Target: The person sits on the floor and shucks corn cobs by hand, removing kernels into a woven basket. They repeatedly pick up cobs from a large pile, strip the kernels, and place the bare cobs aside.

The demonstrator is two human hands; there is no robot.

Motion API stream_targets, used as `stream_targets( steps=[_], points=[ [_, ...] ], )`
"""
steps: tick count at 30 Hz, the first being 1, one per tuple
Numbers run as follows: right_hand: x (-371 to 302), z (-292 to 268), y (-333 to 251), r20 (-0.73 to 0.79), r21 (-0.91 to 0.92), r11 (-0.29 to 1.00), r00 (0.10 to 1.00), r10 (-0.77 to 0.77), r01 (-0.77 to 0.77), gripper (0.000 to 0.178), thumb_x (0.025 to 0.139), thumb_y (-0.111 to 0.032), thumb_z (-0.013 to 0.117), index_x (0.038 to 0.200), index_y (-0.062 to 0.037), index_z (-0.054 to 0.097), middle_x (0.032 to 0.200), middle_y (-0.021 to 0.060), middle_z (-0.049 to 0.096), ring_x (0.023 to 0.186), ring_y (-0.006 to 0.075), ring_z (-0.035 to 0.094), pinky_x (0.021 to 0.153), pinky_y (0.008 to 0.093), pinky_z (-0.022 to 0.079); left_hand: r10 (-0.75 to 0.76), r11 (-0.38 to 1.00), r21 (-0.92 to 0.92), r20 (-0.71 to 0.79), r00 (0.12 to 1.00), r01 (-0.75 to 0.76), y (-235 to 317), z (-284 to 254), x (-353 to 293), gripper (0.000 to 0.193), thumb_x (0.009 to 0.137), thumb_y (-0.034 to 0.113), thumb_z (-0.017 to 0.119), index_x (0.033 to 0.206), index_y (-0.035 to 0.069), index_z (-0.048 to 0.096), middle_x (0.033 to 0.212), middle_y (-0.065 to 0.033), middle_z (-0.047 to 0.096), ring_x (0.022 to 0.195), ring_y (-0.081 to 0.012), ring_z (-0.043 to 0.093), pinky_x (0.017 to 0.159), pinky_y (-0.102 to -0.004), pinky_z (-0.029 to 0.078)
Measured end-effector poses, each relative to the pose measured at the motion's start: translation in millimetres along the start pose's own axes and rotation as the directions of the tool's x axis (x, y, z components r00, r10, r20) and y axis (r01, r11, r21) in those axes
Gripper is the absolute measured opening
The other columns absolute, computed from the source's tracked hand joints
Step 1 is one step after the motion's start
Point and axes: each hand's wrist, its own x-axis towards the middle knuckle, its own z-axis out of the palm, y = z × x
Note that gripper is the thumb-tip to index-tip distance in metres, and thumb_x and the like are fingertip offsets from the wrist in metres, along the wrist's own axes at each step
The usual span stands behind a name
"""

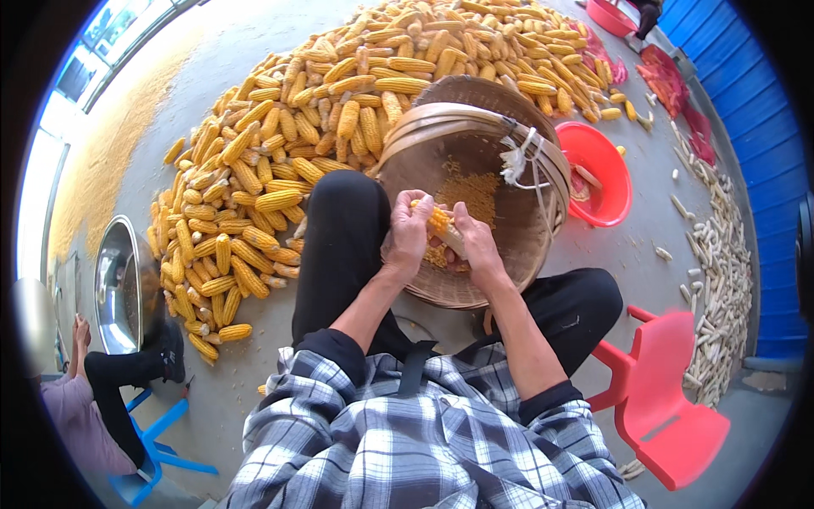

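Ideally, hold the partly stripped cob (442, 226) firmly gripped between left hand (407, 232) and right hand (477, 244), low over the basket (441, 293) beneath them, to add more to the kernels (471, 194) inside; push from the bare part into the yellow rows, twisting steadily.

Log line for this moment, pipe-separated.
left hand: holds partly bare corn cob | right hand: holds same cob | below: woven basket, kernels inside
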Motion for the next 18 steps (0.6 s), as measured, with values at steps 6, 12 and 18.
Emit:
stream_targets(
  steps=[6,12,18],
  points=[
    [8,-3,18,0.000,-0.151,0.973,0.984,-0.178,0.176,0.037,0.097,-0.029,0.048,0.112,-0.0002,0.065,0.085,0.0057,0.065,0.064,0.0102,0.057,0.050,0.0240,0.043,0.139,0.884,0.460,-0.092,0.986,-0.082,-9,0,1,0.011,0.093,0.015,0.055,0.095,0.005,0.053,0.081,-0.0087,0.059,0.072,-0.0183,0.058,0.064,-0.0333,0.048],
    [6,5,29,-0.125,-0.002,0.988,0.980,-0.155,0.156,0.034,0.095,-0.031,0.048,0.098,-0.0022,0.066,0.076,0.0028,0.060,0.060,0.0102,0.054,0.046,0.0259,0.041,0.481,0.707,0.528,0.131,0.867,-0.471,-8,5,-3,0.005,0.092,0.008,0.054,0.094,0.004,0.051,0.091,-0.0050,0.049,0.083,-0.0130,0.055,0.076,-0.0278,0.045],
    [7,-1,17,0.116,0.255,0.961,0.990,0.079,-0.107,0.040,0.098,-0.047,0.043,0.092,-0.0098,0.057,0.065,0.0023,0.054,0.044,0.0115,0.047,0.037,0.0258,0.035,0.284,0.881,0.353,0.138,0.949,-0.315,-1,-3,1,0.009,0.096,0.013,0.050,0.100,0.005,0.051,0.092,-0.0036,0.050,0.089,-0.0102,0.049,0.079,-0.0250,0.043]
  ],
)
